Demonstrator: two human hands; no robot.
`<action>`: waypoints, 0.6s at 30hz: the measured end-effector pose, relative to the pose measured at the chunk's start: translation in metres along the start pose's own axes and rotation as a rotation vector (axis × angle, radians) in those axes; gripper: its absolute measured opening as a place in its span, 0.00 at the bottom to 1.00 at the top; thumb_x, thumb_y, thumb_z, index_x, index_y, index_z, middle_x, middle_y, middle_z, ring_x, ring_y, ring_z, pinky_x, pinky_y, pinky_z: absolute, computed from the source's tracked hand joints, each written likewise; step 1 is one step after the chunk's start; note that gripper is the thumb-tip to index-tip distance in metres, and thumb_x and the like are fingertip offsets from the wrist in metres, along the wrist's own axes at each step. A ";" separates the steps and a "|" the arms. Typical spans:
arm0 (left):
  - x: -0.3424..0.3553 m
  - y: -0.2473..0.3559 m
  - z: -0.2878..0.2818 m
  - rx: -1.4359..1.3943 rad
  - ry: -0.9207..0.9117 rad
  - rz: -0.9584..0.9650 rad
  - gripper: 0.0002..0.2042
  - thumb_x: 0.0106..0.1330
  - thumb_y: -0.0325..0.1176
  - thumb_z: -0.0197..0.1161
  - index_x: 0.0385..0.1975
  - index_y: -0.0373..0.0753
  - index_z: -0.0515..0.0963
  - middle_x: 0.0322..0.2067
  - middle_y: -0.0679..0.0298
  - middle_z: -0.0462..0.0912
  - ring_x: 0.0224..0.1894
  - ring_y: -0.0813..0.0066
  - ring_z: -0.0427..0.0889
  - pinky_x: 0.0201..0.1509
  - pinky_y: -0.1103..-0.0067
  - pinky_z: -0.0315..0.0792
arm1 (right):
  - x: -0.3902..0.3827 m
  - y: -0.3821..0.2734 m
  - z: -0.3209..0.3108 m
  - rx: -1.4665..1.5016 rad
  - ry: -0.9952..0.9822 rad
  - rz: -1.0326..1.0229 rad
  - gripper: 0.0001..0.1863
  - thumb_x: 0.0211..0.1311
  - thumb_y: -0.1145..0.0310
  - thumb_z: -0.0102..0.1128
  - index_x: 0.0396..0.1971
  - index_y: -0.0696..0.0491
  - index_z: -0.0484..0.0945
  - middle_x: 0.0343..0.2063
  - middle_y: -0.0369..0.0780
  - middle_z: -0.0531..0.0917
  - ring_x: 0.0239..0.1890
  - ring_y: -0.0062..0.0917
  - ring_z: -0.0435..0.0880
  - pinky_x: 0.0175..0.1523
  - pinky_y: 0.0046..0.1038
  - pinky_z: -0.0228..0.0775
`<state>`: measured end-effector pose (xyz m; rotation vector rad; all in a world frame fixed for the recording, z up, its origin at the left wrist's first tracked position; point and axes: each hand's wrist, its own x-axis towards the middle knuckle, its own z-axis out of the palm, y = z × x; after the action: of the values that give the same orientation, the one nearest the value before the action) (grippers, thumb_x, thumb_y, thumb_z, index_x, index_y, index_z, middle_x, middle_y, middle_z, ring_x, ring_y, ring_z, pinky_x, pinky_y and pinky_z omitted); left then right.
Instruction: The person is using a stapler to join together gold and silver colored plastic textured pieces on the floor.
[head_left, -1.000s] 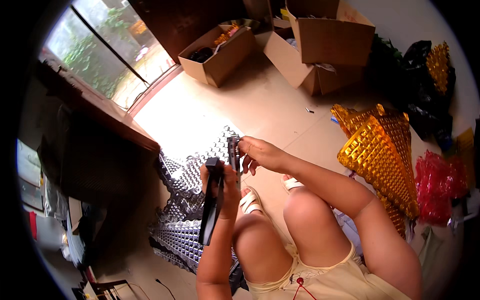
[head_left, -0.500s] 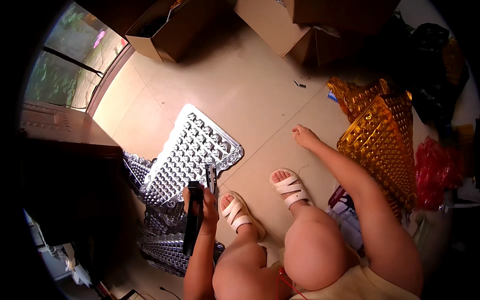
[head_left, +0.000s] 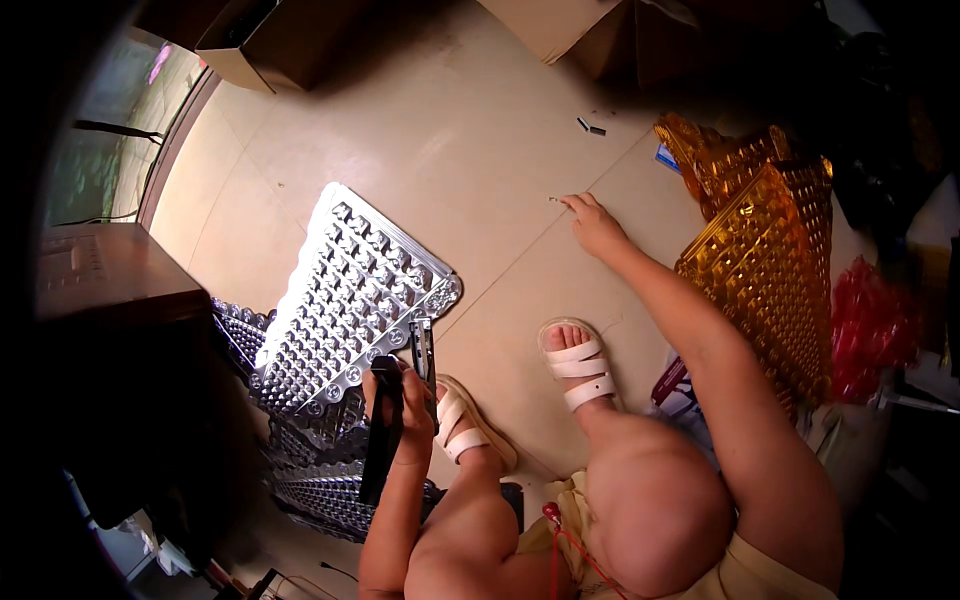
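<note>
My left hand (head_left: pixel 408 405) is closed around a black stapler (head_left: pixel 382 430). Its metal part (head_left: pixel 422 345) is swung away from the black body and points toward a silver embossed sheet (head_left: pixel 350 290). This sheet, covered in rows of raised bumps, lies on the floor to the left. My right hand (head_left: pixel 595 225) reaches down to the floor, thumb and forefinger drawn together. At their tips is a tiny dark piece (head_left: pixel 552 199), too small to make out. Farther off lie two short strips that look like staples (head_left: pixel 590 127).
Gold embossed sheets (head_left: pixel 765 250) lie to the right beside a red plastic bundle (head_left: pixel 870 330). More dark silver sheets (head_left: pixel 320 485) are under the left one. Cardboard boxes (head_left: pixel 300 45) stand at the far side, a wooden cabinet (head_left: pixel 120 265) at left. My sandalled feet (head_left: pixel 580 365) are on the tiles.
My right hand has moved forward and slightly left to the tiny piece on the floor, its fingers less curled. My left hand still holds the stapler. The view has shifted a little.
</note>
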<state>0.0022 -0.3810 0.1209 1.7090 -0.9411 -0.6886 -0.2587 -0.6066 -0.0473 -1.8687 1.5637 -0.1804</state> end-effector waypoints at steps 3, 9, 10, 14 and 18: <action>-0.002 -0.007 0.003 0.044 -0.035 -0.014 0.04 0.59 0.27 0.51 0.28 0.34 0.64 0.11 0.65 0.68 0.13 0.80 0.68 0.19 0.84 0.63 | 0.002 -0.003 0.005 -0.036 0.062 -0.095 0.21 0.55 0.78 0.35 0.50 0.50 0.65 0.51 0.41 0.66 0.54 0.36 0.66 0.57 0.32 0.60; -0.006 -0.012 0.002 0.093 -0.033 -0.101 0.04 0.57 0.27 0.52 0.27 0.35 0.65 0.12 0.64 0.69 0.14 0.79 0.70 0.18 0.84 0.64 | 0.033 -0.014 -0.009 -0.085 0.166 -0.012 0.22 0.54 0.77 0.37 0.52 0.52 0.62 0.53 0.40 0.64 0.57 0.35 0.61 0.59 0.34 0.57; -0.005 -0.011 0.002 0.070 -0.028 -0.114 0.05 0.57 0.27 0.52 0.26 0.34 0.65 0.12 0.65 0.69 0.13 0.79 0.70 0.18 0.84 0.63 | 0.042 -0.008 -0.016 -0.097 0.196 0.006 0.23 0.54 0.77 0.37 0.53 0.52 0.61 0.53 0.40 0.63 0.58 0.35 0.60 0.59 0.34 0.56; -0.001 -0.011 0.001 0.074 -0.063 -0.111 0.04 0.57 0.26 0.51 0.26 0.34 0.65 0.12 0.65 0.69 0.14 0.80 0.70 0.19 0.85 0.64 | 0.080 0.022 -0.033 -0.173 0.308 0.059 0.25 0.54 0.77 0.39 0.55 0.52 0.59 0.57 0.39 0.61 0.60 0.34 0.57 0.61 0.34 0.54; 0.004 -0.009 0.000 0.103 -0.105 -0.119 0.03 0.60 0.26 0.49 0.29 0.34 0.64 0.14 0.66 0.68 0.16 0.82 0.67 0.23 0.85 0.63 | 0.109 0.049 -0.047 -0.298 0.361 0.058 0.26 0.54 0.76 0.40 0.56 0.52 0.59 0.58 0.39 0.59 0.60 0.34 0.58 0.61 0.32 0.54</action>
<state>0.0070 -0.3823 0.1120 1.8454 -0.9674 -0.8272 -0.2942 -0.7273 -0.0741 -2.1016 1.9773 -0.2844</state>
